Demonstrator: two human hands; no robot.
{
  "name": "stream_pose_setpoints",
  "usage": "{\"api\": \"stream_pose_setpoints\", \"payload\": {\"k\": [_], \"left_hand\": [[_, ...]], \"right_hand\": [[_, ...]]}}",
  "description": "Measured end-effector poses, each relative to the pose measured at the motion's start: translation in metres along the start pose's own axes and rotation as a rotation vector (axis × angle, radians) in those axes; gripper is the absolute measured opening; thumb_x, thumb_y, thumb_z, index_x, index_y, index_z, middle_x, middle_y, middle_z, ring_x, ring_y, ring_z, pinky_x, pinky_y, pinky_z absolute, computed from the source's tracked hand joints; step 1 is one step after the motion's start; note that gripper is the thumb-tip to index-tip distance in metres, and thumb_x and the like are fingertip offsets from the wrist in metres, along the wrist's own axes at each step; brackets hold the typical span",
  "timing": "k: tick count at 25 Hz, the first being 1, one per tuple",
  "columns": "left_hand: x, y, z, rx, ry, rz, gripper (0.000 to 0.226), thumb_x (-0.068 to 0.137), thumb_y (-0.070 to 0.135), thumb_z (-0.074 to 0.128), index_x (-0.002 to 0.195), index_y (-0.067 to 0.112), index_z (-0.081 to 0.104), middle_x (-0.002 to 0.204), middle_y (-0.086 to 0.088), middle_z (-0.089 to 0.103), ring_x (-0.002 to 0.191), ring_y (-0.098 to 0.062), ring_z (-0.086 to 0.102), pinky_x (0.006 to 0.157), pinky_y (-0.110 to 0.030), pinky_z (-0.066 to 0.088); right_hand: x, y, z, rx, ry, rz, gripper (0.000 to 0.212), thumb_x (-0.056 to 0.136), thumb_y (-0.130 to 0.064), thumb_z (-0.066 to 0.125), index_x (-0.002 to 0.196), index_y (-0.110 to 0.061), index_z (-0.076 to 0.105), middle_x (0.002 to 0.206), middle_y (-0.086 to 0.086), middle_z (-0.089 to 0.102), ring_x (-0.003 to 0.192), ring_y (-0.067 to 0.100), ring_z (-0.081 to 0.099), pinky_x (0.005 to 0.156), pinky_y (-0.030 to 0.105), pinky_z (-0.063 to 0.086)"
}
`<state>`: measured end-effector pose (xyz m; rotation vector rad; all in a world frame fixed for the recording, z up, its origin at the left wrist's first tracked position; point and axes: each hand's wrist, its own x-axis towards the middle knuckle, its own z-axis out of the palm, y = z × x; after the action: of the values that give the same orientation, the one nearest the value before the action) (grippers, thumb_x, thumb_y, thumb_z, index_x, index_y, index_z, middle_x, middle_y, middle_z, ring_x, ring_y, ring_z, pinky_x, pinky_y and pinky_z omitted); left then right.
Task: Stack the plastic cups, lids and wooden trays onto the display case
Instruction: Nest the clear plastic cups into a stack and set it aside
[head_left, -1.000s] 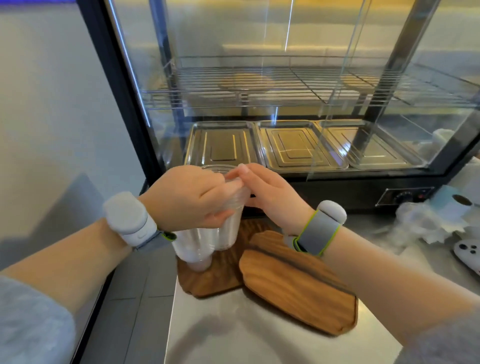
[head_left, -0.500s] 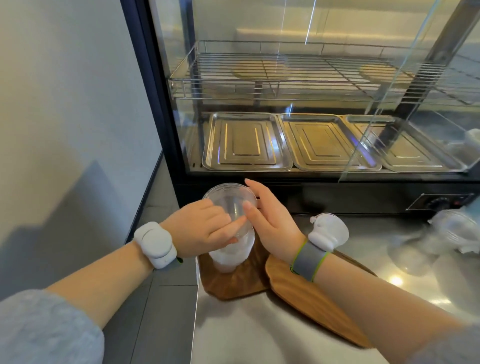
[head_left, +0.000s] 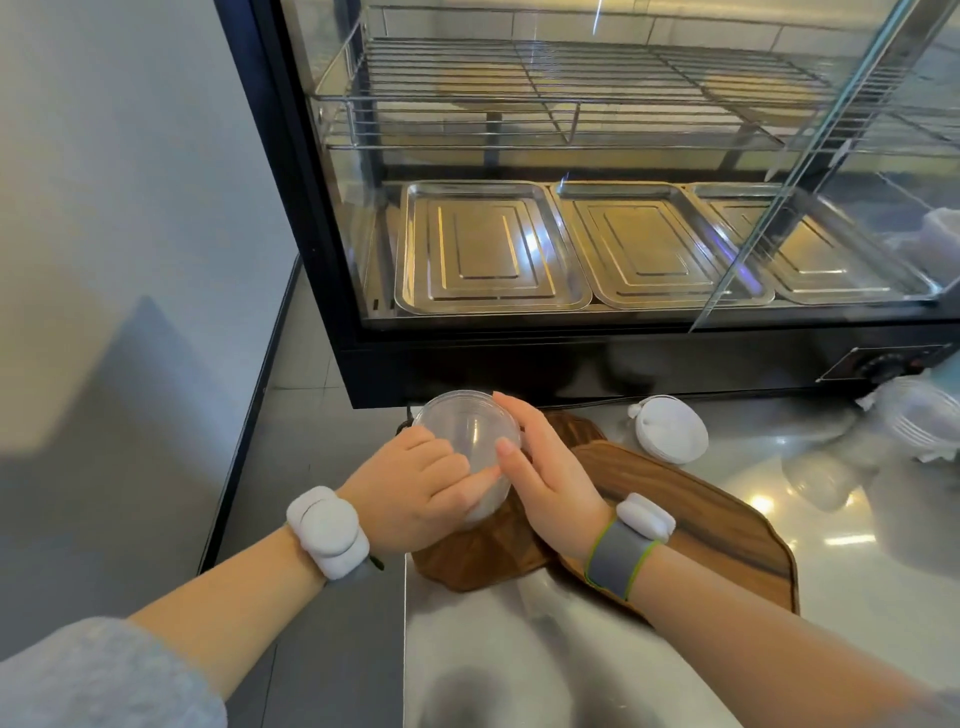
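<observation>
A stack of clear plastic cups (head_left: 467, 431) stands upright on a dark wooden tray (head_left: 478, 556) at the counter's left end. My left hand (head_left: 415, 499) wraps the stack from the left, and my right hand (head_left: 545, 478) presses against its right side. A second, larger wooden tray (head_left: 727, 525) overlaps the first and lies to the right. The glass display case (head_left: 623, 208) stands just behind, its black base close to the cups. White lids (head_left: 670, 428) sit stacked right of my right hand.
Inside the case are three steel pans (head_left: 493, 249) and a wire rack (head_left: 571, 88). A grey wall (head_left: 130, 208) rises at the left, with floor beyond the counter's left edge. More clear plastic ware (head_left: 919, 421) lies at the far right by the control knob (head_left: 883, 369).
The view has tipped down and closer over the cups. Both hands stayed around the stack, which now sits lower on the dark tray.
</observation>
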<state>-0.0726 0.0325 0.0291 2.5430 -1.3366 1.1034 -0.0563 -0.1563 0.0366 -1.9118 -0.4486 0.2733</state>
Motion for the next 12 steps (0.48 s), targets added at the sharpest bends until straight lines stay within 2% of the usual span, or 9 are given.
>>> {"api": "stream_pose_setpoints", "payload": {"k": [2, 4, 6, 7, 9, 10, 12], "left_hand": [[0.000, 0.010, 0.000, -0.103, 0.041, -0.197, 0.028, 0.094, 0.029, 0.038, 0.114, 0.012, 0.048, 0.093, 0.000, 0.046, 0.080, -0.019, 0.046, 0.074, -0.034, 0.039], [0.003, 0.021, 0.001, -0.309, 0.135, -0.481, 0.035, 0.095, 0.035, 0.033, 0.118, 0.012, 0.047, 0.113, -0.002, 0.047, 0.106, -0.020, 0.049, 0.092, -0.036, 0.040], [0.011, 0.031, 0.003, -0.521, 0.258, -0.758, 0.041, 0.095, 0.040, 0.033, 0.128, 0.016, 0.042, 0.131, -0.001, 0.046, 0.128, -0.018, 0.041, 0.108, -0.031, 0.033], [0.014, 0.034, 0.005, -0.618, 0.308, -0.904, 0.045, 0.094, 0.043, 0.033, 0.131, 0.020, 0.039, 0.135, 0.002, 0.045, 0.133, -0.015, 0.038, 0.111, -0.025, 0.030], [0.019, 0.035, 0.005, -0.812, 0.352, -1.197, 0.051, 0.088, 0.056, 0.034, 0.132, 0.030, 0.036, 0.136, 0.015, 0.042, 0.130, 0.001, 0.037, 0.109, -0.018, 0.030], [0.017, 0.034, 0.007, -0.906, 0.350, -1.332, 0.053, 0.083, 0.060, 0.035, 0.130, 0.035, 0.038, 0.134, 0.019, 0.043, 0.127, 0.005, 0.039, 0.108, -0.020, 0.032], [0.011, 0.030, 0.017, -1.094, 0.354, -1.530, 0.050, 0.078, 0.061, 0.036, 0.122, 0.038, 0.045, 0.134, 0.011, 0.048, 0.127, -0.005, 0.043, 0.109, -0.031, 0.034]], "right_hand": [[-0.003, 0.000, 0.002, 0.096, -0.007, 0.022, 0.044, 0.090, -0.050, 0.043, 0.133, -0.049, 0.031, 0.137, -0.013, 0.049, 0.124, -0.002, 0.046, 0.098, 0.015, 0.042], [-0.006, -0.001, 0.006, 0.181, -0.004, 0.035, 0.043, 0.091, -0.046, 0.044, 0.130, -0.055, 0.030, 0.139, -0.017, 0.046, 0.126, -0.002, 0.045, 0.103, 0.019, 0.040], [-0.008, -0.002, 0.011, 0.246, 0.017, 0.066, 0.045, 0.090, -0.046, 0.044, 0.130, -0.057, 0.029, 0.142, -0.017, 0.042, 0.129, 0.002, 0.042, 0.109, 0.037, 0.039], [-0.009, -0.003, 0.013, 0.263, 0.024, 0.085, 0.046, 0.089, -0.047, 0.044, 0.130, -0.058, 0.028, 0.142, -0.017, 0.042, 0.130, 0.004, 0.042, 0.110, 0.043, 0.037], [-0.010, -0.005, 0.014, 0.282, 0.039, 0.128, 0.046, 0.087, -0.051, 0.044, 0.129, -0.062, 0.026, 0.141, -0.018, 0.043, 0.130, 0.005, 0.042, 0.111, 0.046, 0.036], [-0.010, -0.006, 0.014, 0.288, 0.043, 0.148, 0.046, 0.087, -0.052, 0.044, 0.127, -0.064, 0.026, 0.140, -0.020, 0.043, 0.130, 0.004, 0.041, 0.111, 0.045, 0.035], [-0.011, -0.005, 0.016, 0.282, 0.048, 0.172, 0.043, 0.088, -0.052, 0.043, 0.126, -0.064, 0.027, 0.138, -0.030, 0.040, 0.128, -0.005, 0.040, 0.112, 0.043, 0.035]]}}
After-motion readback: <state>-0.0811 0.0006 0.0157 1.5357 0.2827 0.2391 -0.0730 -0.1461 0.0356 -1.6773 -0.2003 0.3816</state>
